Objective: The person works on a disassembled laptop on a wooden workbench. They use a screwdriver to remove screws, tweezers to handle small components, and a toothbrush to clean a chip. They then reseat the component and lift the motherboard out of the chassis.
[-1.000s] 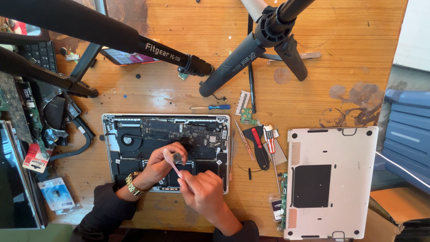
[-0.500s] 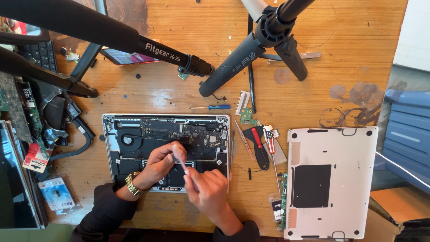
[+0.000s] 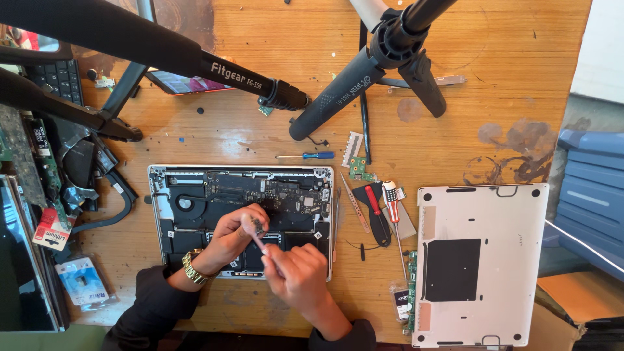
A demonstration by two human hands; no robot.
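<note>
A worn, stained wooden bench (image 3: 507,78) fills the view in daylight; blue crates (image 3: 595,188) stand beside it.

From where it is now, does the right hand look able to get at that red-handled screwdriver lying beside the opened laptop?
Probably yes. The right hand is busy gripping a thin tool over the laptop, but the red-handled screwdriver lies just to its right on bare wood, uncovered, nothing between.
</note>
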